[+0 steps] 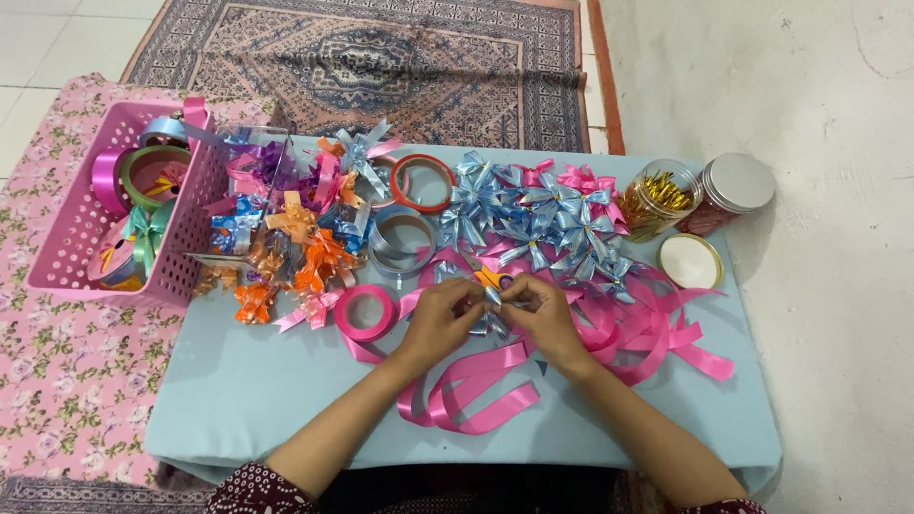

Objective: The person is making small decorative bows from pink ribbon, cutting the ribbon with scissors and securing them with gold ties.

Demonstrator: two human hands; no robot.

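My left hand and my right hand meet at the middle of a light blue table. Together they pinch a small folded piece of silvery-blue ribbon between the fingertips. Loose pink ribbon strips lie under and in front of both hands. A heap of finished light blue and pink bows lies just beyond my hands. A pink ribbon roll sits left of my left hand.
A pink basket with ribbon rolls stands at the left. Mixed coloured bows pile beside it. A red tape ring and a grey ring lie behind. Two jars and a lid stand right.
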